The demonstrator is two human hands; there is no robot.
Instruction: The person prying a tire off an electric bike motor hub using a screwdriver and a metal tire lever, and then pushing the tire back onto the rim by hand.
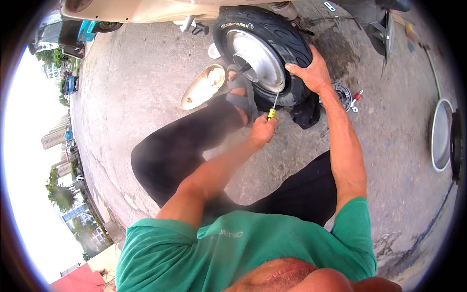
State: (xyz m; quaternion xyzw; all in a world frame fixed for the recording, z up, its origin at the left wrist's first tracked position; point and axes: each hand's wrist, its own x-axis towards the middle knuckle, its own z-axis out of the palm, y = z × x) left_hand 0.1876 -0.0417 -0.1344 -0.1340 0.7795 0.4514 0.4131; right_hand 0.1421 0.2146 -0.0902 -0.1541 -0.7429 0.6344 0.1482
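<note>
A black scooter tyre [231, 19] with a silver wheel rim [265, 61] stands tilted in front of me, below a cream vehicle body. My left hand [263, 130] is closed round the yellow handle of a screwdriver [271, 114]. Its thin metal shaft reaches up to the near edge of the rim, where tyre and metal meet. My right hand [314, 74] grips the tyre's right side, thumb on the sidewall and the fingers partly hidden behind the tread. A black cloth [307, 114] lies under the tyre. My sandalled foot [238, 92] is beside the rim.
Left of the wheel lies a cream oval cover [197, 92] on the concrete. A round metal part [342, 95] and a red-handled tool [357, 95] lie right of my forearm. Farther right is a metal basin [441, 135]. The cream vehicle body [146, 10] hangs over the top.
</note>
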